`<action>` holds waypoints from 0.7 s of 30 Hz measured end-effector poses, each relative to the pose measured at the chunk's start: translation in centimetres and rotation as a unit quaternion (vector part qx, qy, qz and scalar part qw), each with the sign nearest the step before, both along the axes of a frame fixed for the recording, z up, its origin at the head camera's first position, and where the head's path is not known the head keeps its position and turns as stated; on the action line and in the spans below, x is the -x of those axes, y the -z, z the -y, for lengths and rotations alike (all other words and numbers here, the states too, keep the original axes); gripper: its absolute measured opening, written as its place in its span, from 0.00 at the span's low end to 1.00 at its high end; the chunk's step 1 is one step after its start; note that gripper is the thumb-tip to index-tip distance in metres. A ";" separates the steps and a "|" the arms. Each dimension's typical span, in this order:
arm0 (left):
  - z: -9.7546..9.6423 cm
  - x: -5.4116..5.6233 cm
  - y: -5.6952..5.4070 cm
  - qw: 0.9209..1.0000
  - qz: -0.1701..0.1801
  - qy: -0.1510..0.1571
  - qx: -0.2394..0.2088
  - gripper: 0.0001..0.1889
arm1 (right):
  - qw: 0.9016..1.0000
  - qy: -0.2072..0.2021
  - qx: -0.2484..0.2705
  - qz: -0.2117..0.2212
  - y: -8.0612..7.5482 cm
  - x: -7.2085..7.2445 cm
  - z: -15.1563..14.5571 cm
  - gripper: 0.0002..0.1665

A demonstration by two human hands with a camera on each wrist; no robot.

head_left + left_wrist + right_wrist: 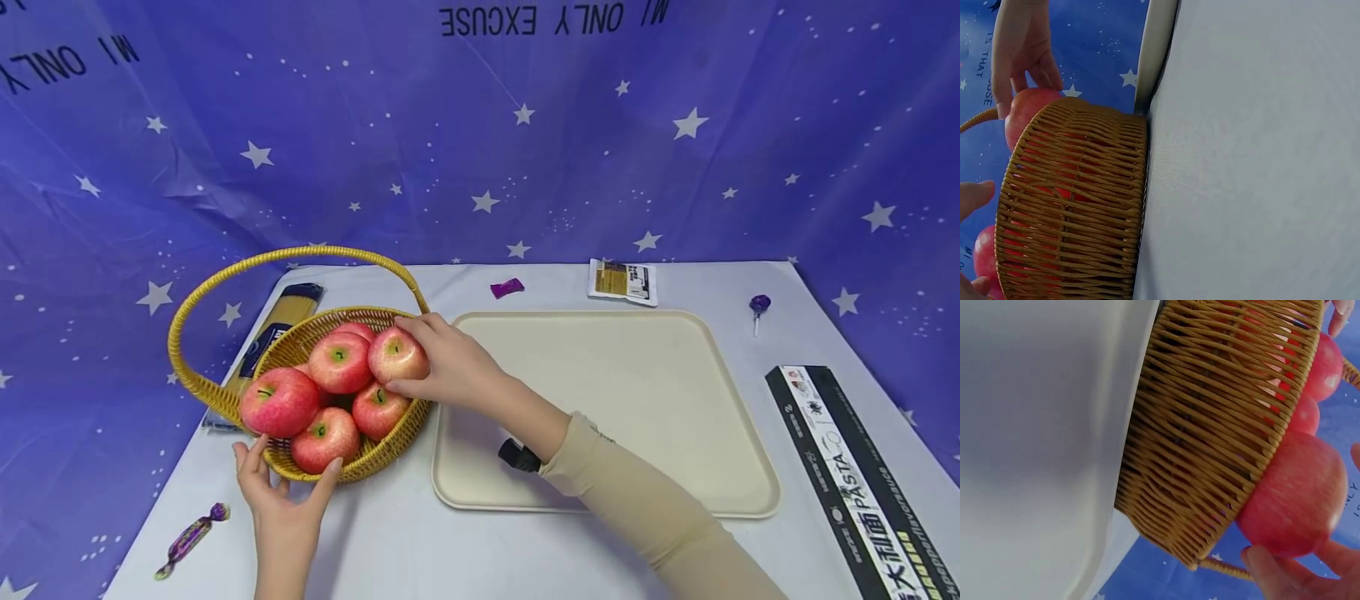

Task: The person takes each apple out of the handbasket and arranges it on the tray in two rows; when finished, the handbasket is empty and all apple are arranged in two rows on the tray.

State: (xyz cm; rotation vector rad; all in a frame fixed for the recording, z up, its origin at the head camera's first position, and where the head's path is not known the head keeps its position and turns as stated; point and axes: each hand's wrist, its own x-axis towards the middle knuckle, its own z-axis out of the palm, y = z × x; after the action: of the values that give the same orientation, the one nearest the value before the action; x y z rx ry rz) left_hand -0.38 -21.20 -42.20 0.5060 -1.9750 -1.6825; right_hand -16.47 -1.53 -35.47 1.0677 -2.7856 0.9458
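Observation:
A yellow wicker basket [393, 446] with a tall arched handle holds several red apples [339, 362]. My right hand [461, 367] grips an apple [397, 354] at the basket's right side, thumb in front and fingers behind. In the right wrist view that apple [1297, 494] bulges above the wicker rim. My left hand [281, 508] is at the front left of the basket, thumb and fingers spread apart. Its fingertips are close to the left apple [280, 402]; whether they touch it or the rim I cannot tell.
A beige tray [600, 492] lies right of the basket under my right forearm. Around are a pasta packet [300, 304], wrapped candies [191, 540] [507, 288], a snack packet [622, 282], a lollipop [760, 304] and a black pasta box [847, 475].

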 end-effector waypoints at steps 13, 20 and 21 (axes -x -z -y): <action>1.0 0.3 0.3 0.991 0.092 0.018 -0.094 0.43 | 0.999 0.014 0.032 -0.002 -0.7 -0.2 -0.8 0.43; 0.9 0.3 0.5 0.991 0.090 0.017 -0.101 0.42 | 0.993 0.044 0.107 -0.035 -2.7 -0.6 -7.4 0.45; 0.9 0.3 0.5 0.991 0.089 0.016 -0.102 0.42 | 0.992 0.055 0.109 -0.038 -2.8 -0.5 -8.7 0.45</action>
State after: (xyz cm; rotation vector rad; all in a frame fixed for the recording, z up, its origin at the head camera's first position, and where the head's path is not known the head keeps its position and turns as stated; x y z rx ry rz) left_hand -0.65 -22.11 -42.68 0.7229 -1.9510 -1.9309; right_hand -16.02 7.15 -32.67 0.8913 -2.5760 1.1393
